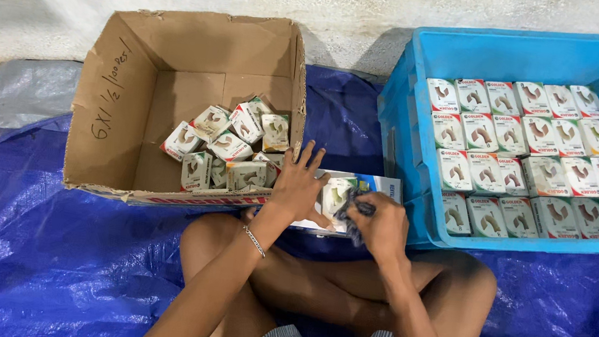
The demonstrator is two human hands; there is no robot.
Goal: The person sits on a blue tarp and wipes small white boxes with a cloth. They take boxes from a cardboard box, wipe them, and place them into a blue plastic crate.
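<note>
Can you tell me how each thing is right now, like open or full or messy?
Cardboard box: open, tipped on its side.
Small boxes inside it: jumbled pile.
Blue crate: open.
Small boxes in crate: neat rows.
Left hand: spread flat.
Right hand: closed on a dark thing.
Blue sheet: spread, wrinkled.

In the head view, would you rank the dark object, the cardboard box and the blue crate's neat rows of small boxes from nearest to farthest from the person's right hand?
1. Dark object: held in the right hand itself.
2. Rows of small boxes: inside the blue crate, on the right.
3. Cardboard box: to the left, beyond the left hand, which lies flat by its front edge.
</note>
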